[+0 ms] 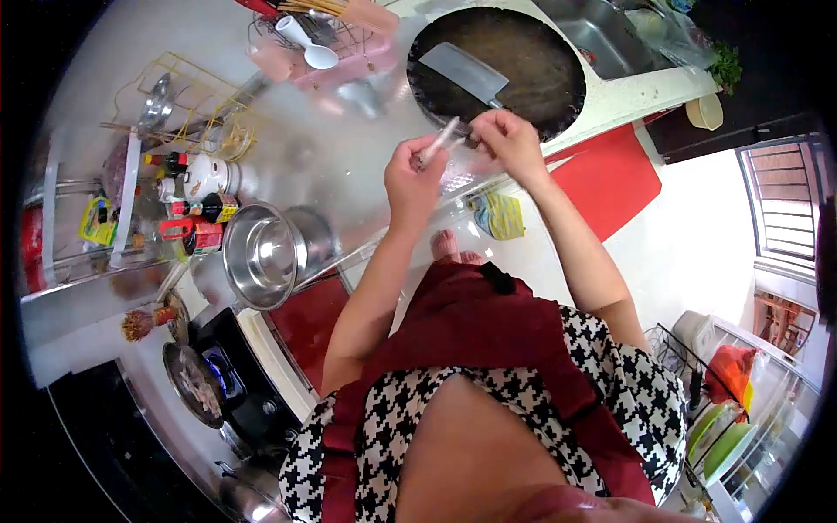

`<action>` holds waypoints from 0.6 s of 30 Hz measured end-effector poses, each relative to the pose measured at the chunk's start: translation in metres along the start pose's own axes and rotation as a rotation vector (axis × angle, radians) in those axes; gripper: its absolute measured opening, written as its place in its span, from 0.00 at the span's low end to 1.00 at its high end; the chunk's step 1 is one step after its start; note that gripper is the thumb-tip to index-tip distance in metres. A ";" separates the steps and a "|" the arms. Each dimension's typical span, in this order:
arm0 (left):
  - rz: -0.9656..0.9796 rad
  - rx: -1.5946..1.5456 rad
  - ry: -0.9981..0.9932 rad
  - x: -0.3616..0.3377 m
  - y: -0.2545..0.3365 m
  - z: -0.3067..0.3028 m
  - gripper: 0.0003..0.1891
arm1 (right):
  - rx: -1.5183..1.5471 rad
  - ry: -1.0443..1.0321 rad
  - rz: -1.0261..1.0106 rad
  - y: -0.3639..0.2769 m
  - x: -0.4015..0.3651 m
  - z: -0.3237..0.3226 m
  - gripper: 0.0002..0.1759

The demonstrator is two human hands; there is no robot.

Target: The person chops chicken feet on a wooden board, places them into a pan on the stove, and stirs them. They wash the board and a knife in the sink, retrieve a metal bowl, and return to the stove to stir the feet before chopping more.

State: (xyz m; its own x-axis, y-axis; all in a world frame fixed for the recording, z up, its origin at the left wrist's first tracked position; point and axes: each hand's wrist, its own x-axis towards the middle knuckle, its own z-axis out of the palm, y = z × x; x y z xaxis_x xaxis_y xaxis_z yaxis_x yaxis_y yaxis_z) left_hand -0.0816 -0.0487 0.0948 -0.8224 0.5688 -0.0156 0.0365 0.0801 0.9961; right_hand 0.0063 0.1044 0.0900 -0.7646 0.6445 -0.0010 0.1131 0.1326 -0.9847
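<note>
My left hand (416, 183) is closed round a slim, whitish, stick-like piece (447, 132) that juts up from the fingers toward the board. Close by on the right, my right hand (508, 144) has its thumb and fingers pinched together beside a small dark piece (466, 132); what they grip is too small to make out. Both hands are over the counter's front edge, just short of a round dark wooden chopping board (545, 74). A cleaver (462, 73) lies flat on that board, its handle end overlapped by my right hand in this view.
A steel pot (264, 253) stands on the counter at left, near sauce bottles (214, 207). Over a blue flame on the stove, a pan (190, 383) holds pale pieces of food. The pink utensil rack (349, 65) and sink (602, 39) are at the back.
</note>
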 end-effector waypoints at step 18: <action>0.415 0.541 -0.105 0.111 -0.089 0.085 0.13 | -1.081 0.179 -0.125 0.027 0.076 -0.076 0.09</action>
State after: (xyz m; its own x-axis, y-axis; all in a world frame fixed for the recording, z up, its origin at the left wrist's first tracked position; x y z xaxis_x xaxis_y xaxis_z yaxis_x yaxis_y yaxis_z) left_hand -0.1279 0.0766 -0.0034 -0.6207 0.7150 0.3217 0.6368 0.2204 0.7389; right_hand -0.0005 0.2137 0.0764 -0.7162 0.6689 0.1992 0.6036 0.7369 -0.3045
